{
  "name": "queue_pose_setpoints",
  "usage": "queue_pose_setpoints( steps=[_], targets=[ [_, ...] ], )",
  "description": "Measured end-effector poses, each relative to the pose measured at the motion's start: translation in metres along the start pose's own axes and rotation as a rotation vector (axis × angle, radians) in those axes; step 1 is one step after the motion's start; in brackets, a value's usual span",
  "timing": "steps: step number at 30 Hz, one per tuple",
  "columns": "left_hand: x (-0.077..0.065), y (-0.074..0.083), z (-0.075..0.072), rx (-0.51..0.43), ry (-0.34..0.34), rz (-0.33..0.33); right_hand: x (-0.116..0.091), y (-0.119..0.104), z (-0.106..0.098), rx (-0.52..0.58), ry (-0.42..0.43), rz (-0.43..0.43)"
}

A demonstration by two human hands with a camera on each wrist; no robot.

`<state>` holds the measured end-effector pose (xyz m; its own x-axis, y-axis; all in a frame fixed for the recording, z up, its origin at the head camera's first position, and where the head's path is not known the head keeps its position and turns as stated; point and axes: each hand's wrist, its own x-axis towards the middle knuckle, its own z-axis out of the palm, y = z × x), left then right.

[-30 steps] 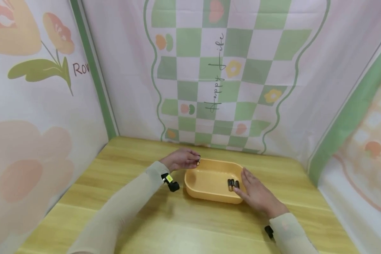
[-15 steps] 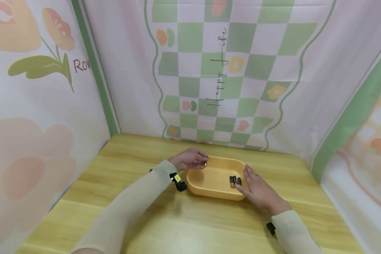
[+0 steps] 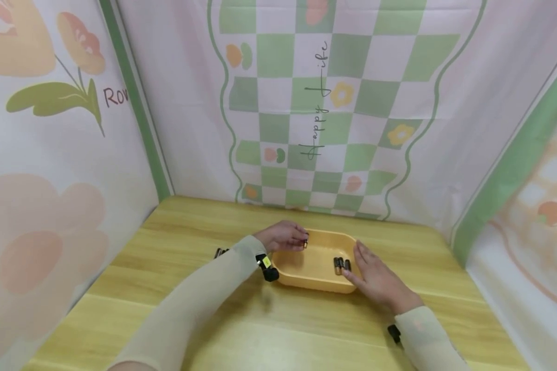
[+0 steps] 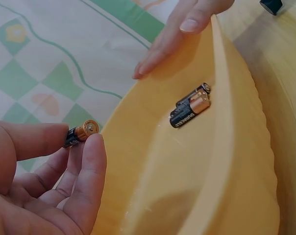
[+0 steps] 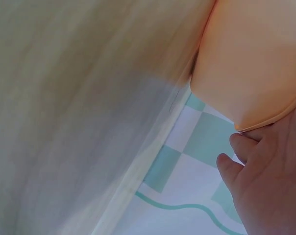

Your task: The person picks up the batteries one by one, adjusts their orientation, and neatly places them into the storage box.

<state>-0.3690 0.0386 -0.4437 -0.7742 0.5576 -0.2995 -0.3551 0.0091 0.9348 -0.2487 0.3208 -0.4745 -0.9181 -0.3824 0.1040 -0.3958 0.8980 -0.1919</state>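
Currently I have the left hand (image 3: 284, 236) pinching one battery (image 4: 83, 131) between thumb and fingers, near the yellow tray (image 3: 301, 263); its long axis slants in the left wrist view, copper end pointing past the thumb tip. The right hand (image 3: 382, 284), fingers straight, touches the yellow tray; three batteries (image 4: 189, 110) lie side by side near that thumb.

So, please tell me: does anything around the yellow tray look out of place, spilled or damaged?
Nothing stands out. The tray looks intact, its batteries lie together inside, and the left hand pinches another battery. Small dark things behind the left sleeve are too hidden to judge.
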Motion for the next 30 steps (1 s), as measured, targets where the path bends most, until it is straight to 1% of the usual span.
queue_pose_setpoints(
  steps=[5, 8, 13, 17, 23, 30],
  targets=[
    [0.007, -0.001, 0.004, 0.03, 0.014, -0.015, 0.0, -0.001, -0.001, 0.005, -0.003, 0.008],
    [0.009, 0.002, 0.008, 0.041, 0.018, -0.026, 0.0, -0.002, -0.003, 0.012, -0.005, 0.008],
    [0.015, 0.007, 0.017, 0.054, 0.021, -0.017, 0.001, -0.002, -0.004, -0.003, 0.005, -0.005],
    [0.02, 0.008, 0.027, 0.074, 0.013, -0.014, 0.001, -0.001, -0.004, -0.003, 0.009, -0.003],
    [0.025, -0.001, 0.041, 0.097, -0.021, -0.03, -0.001, -0.003, -0.004, 0.018, -0.002, 0.019],
    [0.033, -0.017, 0.045, 0.158, -0.039, -0.047, -0.002, -0.003, -0.004, 0.027, -0.008, 0.025]
  ],
)
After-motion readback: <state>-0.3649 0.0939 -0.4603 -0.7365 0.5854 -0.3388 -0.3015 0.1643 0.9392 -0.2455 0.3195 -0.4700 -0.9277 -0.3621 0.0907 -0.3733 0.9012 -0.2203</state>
